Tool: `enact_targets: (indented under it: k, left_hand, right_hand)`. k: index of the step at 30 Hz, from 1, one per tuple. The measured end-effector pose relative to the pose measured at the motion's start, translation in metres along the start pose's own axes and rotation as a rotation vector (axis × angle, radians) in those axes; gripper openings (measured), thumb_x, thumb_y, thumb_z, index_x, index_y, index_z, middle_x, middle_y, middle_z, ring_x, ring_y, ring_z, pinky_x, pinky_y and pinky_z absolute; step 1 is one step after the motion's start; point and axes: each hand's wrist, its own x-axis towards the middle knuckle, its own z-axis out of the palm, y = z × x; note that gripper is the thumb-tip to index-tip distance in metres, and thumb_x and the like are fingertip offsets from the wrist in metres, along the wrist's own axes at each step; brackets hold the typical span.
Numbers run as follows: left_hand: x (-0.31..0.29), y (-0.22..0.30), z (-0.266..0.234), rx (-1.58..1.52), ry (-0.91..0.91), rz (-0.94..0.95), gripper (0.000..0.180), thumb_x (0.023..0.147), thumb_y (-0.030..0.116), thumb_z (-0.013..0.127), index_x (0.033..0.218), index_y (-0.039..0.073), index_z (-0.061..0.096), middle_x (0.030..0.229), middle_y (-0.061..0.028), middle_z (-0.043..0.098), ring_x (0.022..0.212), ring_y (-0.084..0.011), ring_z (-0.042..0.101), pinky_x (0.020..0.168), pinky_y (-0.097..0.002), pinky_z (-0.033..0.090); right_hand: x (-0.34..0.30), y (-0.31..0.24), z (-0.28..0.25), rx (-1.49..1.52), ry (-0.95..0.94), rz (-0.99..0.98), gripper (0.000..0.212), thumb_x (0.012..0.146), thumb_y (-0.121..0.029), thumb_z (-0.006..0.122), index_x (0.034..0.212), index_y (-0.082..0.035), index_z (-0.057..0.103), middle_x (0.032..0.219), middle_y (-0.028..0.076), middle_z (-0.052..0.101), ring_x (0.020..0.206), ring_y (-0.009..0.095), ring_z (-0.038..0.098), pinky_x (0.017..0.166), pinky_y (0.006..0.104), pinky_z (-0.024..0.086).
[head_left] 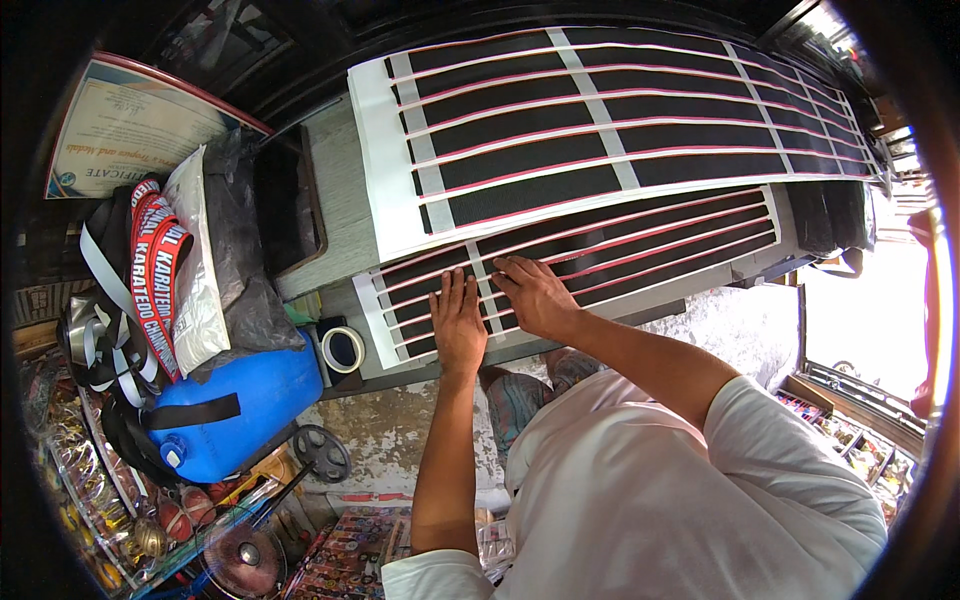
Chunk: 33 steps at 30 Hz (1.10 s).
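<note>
Beneath both hands lies a narrower sheet of black bands with thin white, red-edged lines along its length and pale grey strips across it. My left hand rests flat on its left part, fingers stretched out and a little apart. Just to the right, my right hand touches the sheet beside a grey cross strip, its fingers slightly bent and spread. No held thing shows in either hand. A larger sheet of the same pattern, with a white margin, lies behind and partly over the grey table.
Left of the sheets are a roll of tape, a blue jerrycan, red and black printed ribbons and a plastic-wrapped bundle. A framed certificate leans at the far left. A fan stands at the lower left.
</note>
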Motion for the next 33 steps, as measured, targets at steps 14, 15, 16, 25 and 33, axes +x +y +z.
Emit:
enact_targets:
  k: [14,15,16,25,33]
  left_hand:
    - [-0.0003,0.0020,0.0002,0.011,-0.012,-0.012,0.042,0.111,0.015,0.058,0.153,0.007,0.062,0.170,-0.0113,0.048,0.162,-0.0311,0.037,0.130,-0.0612,0.032]
    - [0.0000,0.0016,0.0001,0.008,-0.011,-0.011,0.043,0.111,0.014,0.058,0.153,0.007,0.062,0.170,-0.0114,0.048,0.162,-0.0311,0.037,0.130,-0.0611,0.032]
    - [0.0002,0.0015,-0.0001,0.008,-0.014,-0.015,0.043,0.111,0.014,0.058,0.153,0.007,0.062,0.170,-0.0114,0.048,0.162,-0.0310,0.037,0.131,-0.0609,0.031]
    - [-0.0002,0.0043,-0.0013,0.007,-0.034,-0.032,0.045,0.110,0.012,0.058,0.155,0.007,0.060,0.172,-0.0122,0.045,0.163,-0.0307,0.035,0.132,-0.0602,0.028]
    - [0.0007,0.0040,-0.0033,0.029,-0.054,-0.031,0.043,0.114,0.020,0.056,0.155,0.008,0.060,0.173,-0.0123,0.044,0.164,-0.0314,0.033,0.132,-0.0598,0.028]
  right_hand:
    - [-0.0014,-0.0022,0.0025,-0.047,-0.011,-0.015,0.052,0.090,-0.008,0.065,0.141,0.004,0.066,0.154,0.019,0.058,0.145,0.035,0.053,0.121,0.0489,0.043]
    - [-0.0006,-0.0022,0.0024,-0.046,-0.011,-0.016,0.052,0.090,-0.008,0.065,0.141,0.004,0.066,0.154,0.019,0.058,0.145,0.035,0.053,0.121,0.0494,0.042]
    - [-0.0003,-0.0030,0.0025,-0.058,-0.021,-0.011,0.052,0.090,-0.008,0.065,0.141,0.004,0.065,0.154,0.019,0.057,0.145,0.035,0.053,0.122,0.0501,0.042]
    - [-0.0026,-0.0057,0.0070,-0.082,-0.020,0.005,0.054,0.090,-0.008,0.064,0.143,0.004,0.063,0.156,0.020,0.055,0.147,0.036,0.050,0.125,0.0528,0.038]
    - [-0.0016,-0.0079,0.0047,-0.114,-0.050,0.013,0.057,0.091,-0.008,0.064,0.146,0.004,0.061,0.159,0.020,0.052,0.150,0.035,0.048,0.127,0.0516,0.035]
